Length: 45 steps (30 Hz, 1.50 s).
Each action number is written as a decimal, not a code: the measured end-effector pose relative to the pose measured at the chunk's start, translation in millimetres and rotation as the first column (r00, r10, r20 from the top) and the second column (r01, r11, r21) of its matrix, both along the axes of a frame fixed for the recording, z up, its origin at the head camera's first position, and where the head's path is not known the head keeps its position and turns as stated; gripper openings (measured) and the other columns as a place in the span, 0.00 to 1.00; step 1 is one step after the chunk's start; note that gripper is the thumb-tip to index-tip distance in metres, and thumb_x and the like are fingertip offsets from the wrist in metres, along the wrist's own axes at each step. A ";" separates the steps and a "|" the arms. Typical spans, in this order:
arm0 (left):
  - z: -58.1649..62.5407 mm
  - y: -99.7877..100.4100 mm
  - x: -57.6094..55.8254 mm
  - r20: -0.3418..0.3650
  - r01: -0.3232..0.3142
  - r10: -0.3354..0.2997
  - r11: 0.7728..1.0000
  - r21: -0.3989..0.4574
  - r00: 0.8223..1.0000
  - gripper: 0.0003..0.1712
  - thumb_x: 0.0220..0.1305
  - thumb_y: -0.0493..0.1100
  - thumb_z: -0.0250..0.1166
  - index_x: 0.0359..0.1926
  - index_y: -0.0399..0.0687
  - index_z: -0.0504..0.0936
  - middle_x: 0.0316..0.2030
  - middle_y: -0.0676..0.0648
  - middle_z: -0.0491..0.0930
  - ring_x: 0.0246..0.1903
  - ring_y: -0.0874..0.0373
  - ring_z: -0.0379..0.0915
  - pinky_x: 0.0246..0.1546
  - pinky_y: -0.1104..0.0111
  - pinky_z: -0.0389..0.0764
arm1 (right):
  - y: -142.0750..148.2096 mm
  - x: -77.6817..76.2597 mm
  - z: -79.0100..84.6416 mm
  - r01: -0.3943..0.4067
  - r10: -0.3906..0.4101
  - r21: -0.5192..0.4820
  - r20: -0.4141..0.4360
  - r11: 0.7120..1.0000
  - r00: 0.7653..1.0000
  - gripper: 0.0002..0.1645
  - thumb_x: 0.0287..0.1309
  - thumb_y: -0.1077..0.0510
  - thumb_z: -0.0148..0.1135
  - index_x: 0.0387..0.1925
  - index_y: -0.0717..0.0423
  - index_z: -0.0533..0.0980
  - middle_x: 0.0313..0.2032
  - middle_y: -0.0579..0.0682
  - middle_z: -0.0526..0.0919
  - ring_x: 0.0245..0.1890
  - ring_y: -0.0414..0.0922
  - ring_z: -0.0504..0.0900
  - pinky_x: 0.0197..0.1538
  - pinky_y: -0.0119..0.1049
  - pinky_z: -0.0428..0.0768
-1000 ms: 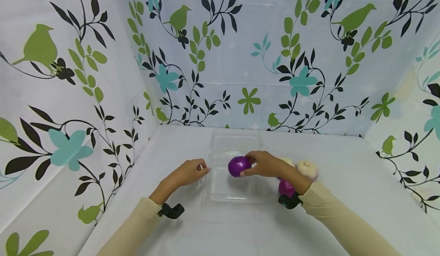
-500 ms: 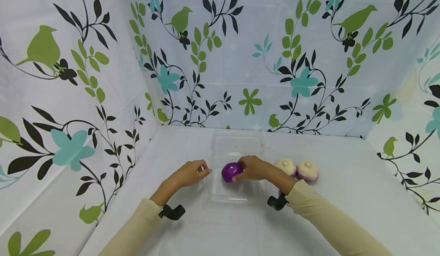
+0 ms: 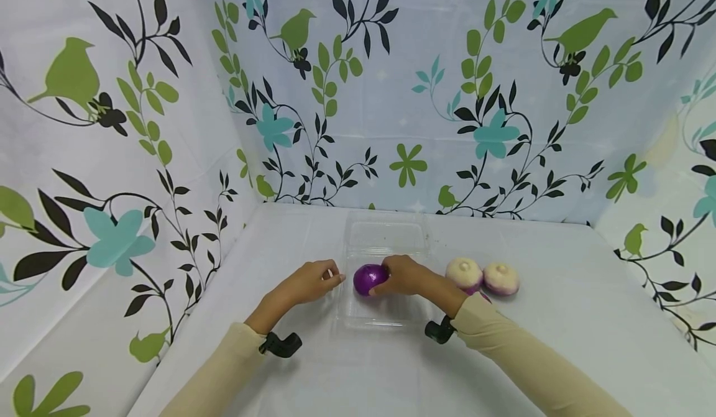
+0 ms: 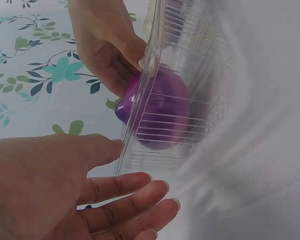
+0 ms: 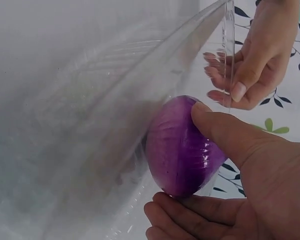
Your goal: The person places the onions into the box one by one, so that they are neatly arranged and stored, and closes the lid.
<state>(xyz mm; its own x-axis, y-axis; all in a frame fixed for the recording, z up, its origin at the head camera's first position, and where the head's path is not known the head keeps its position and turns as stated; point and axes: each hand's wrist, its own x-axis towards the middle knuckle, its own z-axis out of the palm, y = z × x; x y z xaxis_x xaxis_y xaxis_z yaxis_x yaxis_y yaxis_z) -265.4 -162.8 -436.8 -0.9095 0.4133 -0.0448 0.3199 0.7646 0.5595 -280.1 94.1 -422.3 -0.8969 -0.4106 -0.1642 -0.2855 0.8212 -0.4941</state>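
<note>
My right hand [image 3: 404, 275] grips a glossy purple turnip [image 3: 370, 279] between thumb and fingers, inside a clear plastic container [image 3: 375, 322]. In the right wrist view the thumb lies on the upper side of the turnip [image 5: 182, 145] and the fingers are below it. Through the ribbed clear wall, the left wrist view shows the turnip [image 4: 162, 107] low in the container. My left hand [image 3: 313, 280] is at the container's left side. Its thumb tip is right at the rim [image 4: 132, 125], with the fingers loosely bent outside the wall, holding nothing.
Two cream-topped turnips, one [image 3: 464, 273] beside the other [image 3: 501, 278], lie on the white table right of the container. Some purple shows just below them, partly behind my right forearm. The container's clear lid [image 3: 385, 233] lies toward the back. A patterned cloth [image 3: 358, 94] surrounds the table.
My right hand has moved left and slightly down with the turnip, further into the container. The cream-topped turnips on the right have come out from behind the arm. The left hand stays put.
</note>
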 end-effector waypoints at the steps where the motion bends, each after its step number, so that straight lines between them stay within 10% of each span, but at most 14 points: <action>1: 0.3 -0.2 0.3 -0.002 0.004 -0.004 1.000 0.001 1.000 0.14 0.79 0.52 0.61 0.47 0.46 0.83 0.39 0.48 0.84 0.34 0.59 0.77 0.38 0.62 0.81 | -1.6 0.0 -0.5 0.004 -0.004 0.000 -0.003 1.000 1.000 0.35 0.53 0.43 0.83 0.52 0.62 0.81 0.46 0.54 0.88 0.46 0.47 0.84 0.56 0.47 0.85; 45: -0.9 -1.4 -4.1 -0.007 0.012 -0.012 1.000 -0.013 1.000 0.14 0.79 0.51 0.61 0.47 0.45 0.83 0.39 0.47 0.86 0.36 0.58 0.79 0.39 0.62 0.82 | -12.0 4.4 -0.9 0.060 -0.061 -0.012 -0.030 0.998 0.998 0.44 0.51 0.40 0.83 0.57 0.67 0.79 0.52 0.59 0.86 0.50 0.51 0.84 0.55 0.48 0.85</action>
